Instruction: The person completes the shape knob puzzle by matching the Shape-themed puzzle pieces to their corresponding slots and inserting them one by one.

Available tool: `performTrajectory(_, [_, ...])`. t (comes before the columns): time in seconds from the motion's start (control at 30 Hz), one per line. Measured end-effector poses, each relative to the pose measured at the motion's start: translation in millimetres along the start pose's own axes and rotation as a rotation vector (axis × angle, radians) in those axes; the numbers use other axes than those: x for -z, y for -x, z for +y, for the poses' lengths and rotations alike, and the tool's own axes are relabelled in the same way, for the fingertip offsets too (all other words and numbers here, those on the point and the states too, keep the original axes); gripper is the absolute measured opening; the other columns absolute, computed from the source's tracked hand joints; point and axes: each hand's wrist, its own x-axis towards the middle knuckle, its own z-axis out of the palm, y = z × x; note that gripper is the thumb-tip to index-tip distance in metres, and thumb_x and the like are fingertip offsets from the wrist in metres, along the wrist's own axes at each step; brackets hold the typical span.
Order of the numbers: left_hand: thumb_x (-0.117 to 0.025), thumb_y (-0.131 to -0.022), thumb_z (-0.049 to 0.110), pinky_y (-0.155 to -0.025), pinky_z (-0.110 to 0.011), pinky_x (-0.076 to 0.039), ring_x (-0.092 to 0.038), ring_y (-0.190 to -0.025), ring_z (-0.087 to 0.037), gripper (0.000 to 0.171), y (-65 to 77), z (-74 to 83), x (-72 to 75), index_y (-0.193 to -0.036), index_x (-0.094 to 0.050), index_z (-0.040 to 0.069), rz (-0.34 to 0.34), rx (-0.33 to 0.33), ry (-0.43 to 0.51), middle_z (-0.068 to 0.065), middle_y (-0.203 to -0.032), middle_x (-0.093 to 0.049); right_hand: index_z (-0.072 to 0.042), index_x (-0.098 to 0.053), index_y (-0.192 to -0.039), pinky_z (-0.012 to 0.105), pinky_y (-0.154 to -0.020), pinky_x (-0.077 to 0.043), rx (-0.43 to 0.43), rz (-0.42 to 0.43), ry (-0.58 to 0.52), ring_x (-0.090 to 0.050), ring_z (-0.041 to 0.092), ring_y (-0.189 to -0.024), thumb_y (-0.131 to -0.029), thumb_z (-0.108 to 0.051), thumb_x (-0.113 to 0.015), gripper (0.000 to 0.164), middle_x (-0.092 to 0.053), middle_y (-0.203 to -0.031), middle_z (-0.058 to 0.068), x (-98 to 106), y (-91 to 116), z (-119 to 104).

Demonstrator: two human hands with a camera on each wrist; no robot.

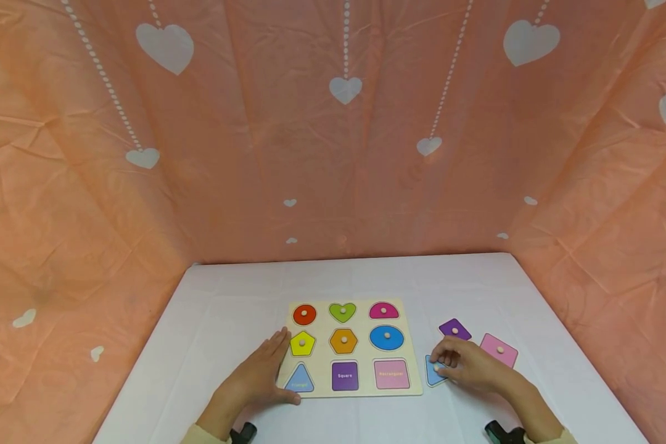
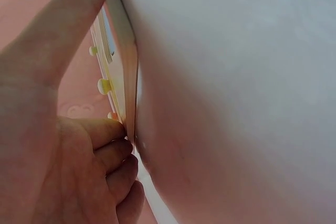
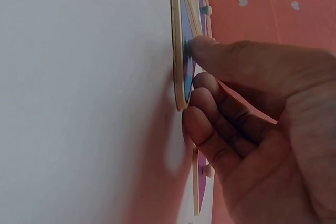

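Observation:
A pale wooden shape-puzzle board (image 1: 322, 370) lies flat on the table. My left hand (image 1: 261, 369) rests against its left side, fingers extended along the edge and thumb by the front corner. In the left wrist view the fingertips are right at the board's edge (image 2: 131, 77). Right of the board, my right hand (image 1: 466, 365) pinches a blue triangle puzzle piece (image 1: 431, 373) between thumb and fingers, its knob mostly hidden by them. In the right wrist view this triangle piece (image 3: 187, 72) stands out close to the white table, tilted slightly.
Beyond the right hand lie a purple square piece (image 1: 454, 328) and a pink rectangle piece (image 1: 499, 349), both knobbed. Knobbed pieces fill the board's upper two rows; its front row shows printed recesses, including a purple square (image 1: 345, 376). Orange heart-patterned cloth (image 1: 344, 172) encloses the white table (image 1: 227, 296).

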Motion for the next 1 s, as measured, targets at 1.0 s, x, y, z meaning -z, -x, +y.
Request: performTrajectory(1.0, [-0.097, -0.068, 0.060, -0.131, -0.055, -0.028, -0.023, -0.164, -0.036, 0.134, -0.6, -1.7, -0.5, -0.167, -0.030, -0.001, -0.015, -0.019, -0.004, -0.017, -0.177, -0.022, -0.017, -0.072, -0.102, 0.021, -0.072, -0.052, -0.032, 0.064, 0.059, -0.054, 0.005, -0.085, -0.098, -0.016, -0.081, 0.009, -0.059, -0.092, -0.010, 1.5, -6.9, -2.8])
